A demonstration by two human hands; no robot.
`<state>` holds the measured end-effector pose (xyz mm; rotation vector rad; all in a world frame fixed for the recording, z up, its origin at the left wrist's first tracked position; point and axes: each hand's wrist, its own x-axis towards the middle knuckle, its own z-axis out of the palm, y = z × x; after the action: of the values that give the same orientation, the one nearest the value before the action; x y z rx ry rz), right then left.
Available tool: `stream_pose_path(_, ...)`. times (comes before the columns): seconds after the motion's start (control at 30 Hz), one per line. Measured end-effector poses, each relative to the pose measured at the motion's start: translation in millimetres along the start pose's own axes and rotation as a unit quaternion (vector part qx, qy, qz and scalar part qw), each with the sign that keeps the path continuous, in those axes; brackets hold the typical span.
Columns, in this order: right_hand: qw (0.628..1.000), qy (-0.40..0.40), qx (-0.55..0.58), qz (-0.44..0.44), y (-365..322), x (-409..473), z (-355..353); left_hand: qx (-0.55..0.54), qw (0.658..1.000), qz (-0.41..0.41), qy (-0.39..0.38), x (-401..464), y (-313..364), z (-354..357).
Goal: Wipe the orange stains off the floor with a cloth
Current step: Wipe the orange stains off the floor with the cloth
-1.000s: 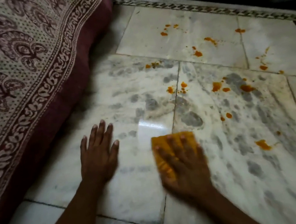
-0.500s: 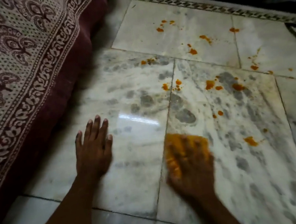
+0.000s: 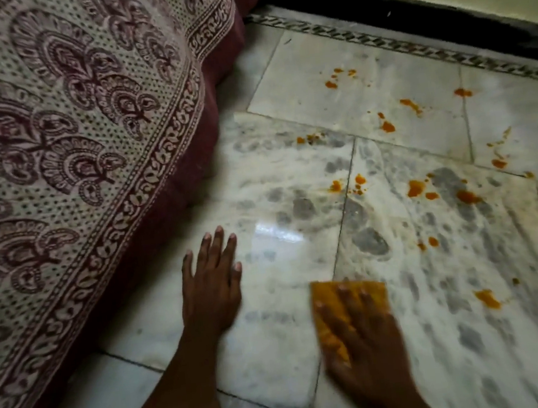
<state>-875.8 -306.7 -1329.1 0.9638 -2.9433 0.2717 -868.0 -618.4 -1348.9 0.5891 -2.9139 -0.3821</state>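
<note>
Orange stains (image 3: 416, 187) are scattered over the far and right-hand tiles of the marble floor (image 3: 276, 352) — a cluster near the tile joint, a few drops further back toward the patterned border (image 3: 411, 52), and one lone blotch (image 3: 487, 299) to the right of the cloth. The cloth (image 3: 329, 300), itself orange-yellow, lies flat on the near tiles under the right hand (image 3: 364, 336), whose fingers are spread straight and press it down rather than curl round it. The left hand (image 3: 211, 286) rests flat on the floor, fingers straight and close together, holding nothing. A patterned bedcover (image 3: 72, 141) hangs down at the left. Judging by the layout, the job is at an early stage — the tiles nearest the person look free of orange, while nearly every visible spot is yet to be wiped, the lone blotch being closest to the cloth.
</note>
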Motion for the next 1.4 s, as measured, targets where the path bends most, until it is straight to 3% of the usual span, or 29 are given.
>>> stream_pose_path(0.07,0.994,-0.014,-0.019,0.108,28,17,1,-0.004,1.000,-0.003,-0.006,0,2,1)
stream_pose_path(0.17,0.956,0.036,0.002,0.292,17,124,25,-0.001,1.000,0.003,-0.005,3,3,7)
stream_pose_path(0.23,0.941,0.055,0.032,0.334,-11,197,40,-0.005,1.000,0.005,-0.003,4,2,9)
stream_pose_path(0.27,0.949,0.072,0.041,0.304,-28,218,45,-0.009,1.000,0.005,-0.004,4,1,8)
stream_pose_path(0.33,0.984,0.099,0.019,0.145,-55,220,53,-0.013,1.000,0.005,0.005,3,2,6)
stream_pose_path(0.4,0.997,0.074,0.019,0.010,-56,169,45,-0.014,1.000,0.002,0.001,0,4,3)
stream_pose_path(0.47,0.998,0.043,0.021,-0.036,-23,105,35,-0.006,1.000,0.001,-0.007,-2,5,1)
stream_pose_path(0.57,0.995,0.052,0.014,0.082,50,86,26,-0.020,1.000,-0.017,-0.002,5,11,5)
stream_pose_path(0.63,0.972,0.061,0.009,0.228,63,146,27,-0.033,0.999,-0.013,0.011,28,20,12)
stream_pose_path(0.7,0.948,0.040,0.059,0.310,42,216,31,-0.034,0.999,0.031,0.002,61,34,26)
stream_pose_path(0.73,0.952,0.058,0.067,0.293,30,238,37,-0.033,0.998,0.052,-0.005,83,41,31)
stream_pose_path(0.8,0.978,0.114,0.053,0.169,15,238,46,-0.040,0.998,0.044,-0.012,118,49,34)
stream_pose_path(0.87,0.989,0.133,0.033,0.047,28,190,44,-0.035,0.999,0.007,-0.002,135,56,34)
stream_pose_path(0.9,0.991,0.124,0.040,0.027,40,167,37,-0.024,1.000,-0.006,0.008,137,59,34)
stream_pose_path(1.0,0.984,0.084,0.015,0.156,85,167,30,-0.014,1.000,-0.003,0.017,132,63,33)
stream_pose_path(1.07,0.960,0.088,0.005,0.267,83,226,33,-0.016,1.000,-0.009,0.016,135,63,36)
stream_pose_path(1.13,0.952,0.084,0.033,0.291,56,289,37,-0.006,1.000,-0.013,0.015,138,61,39)
stream_pose_path(1.2,0.973,0.096,0.054,0.203,27,315,44,0.001,1.000,-0.015,0.016,141,58,40)
stream_pose_path(1.3,0.995,0.099,0.030,0.011,16,255,43,-0.001,1.000,-0.008,0.006,136,57,35)
stream_pose_path(1.4,0.996,0.081,0.019,-0.014,71,189,28,-0.008,1.000,-0.021,-0.021,136,58,28)
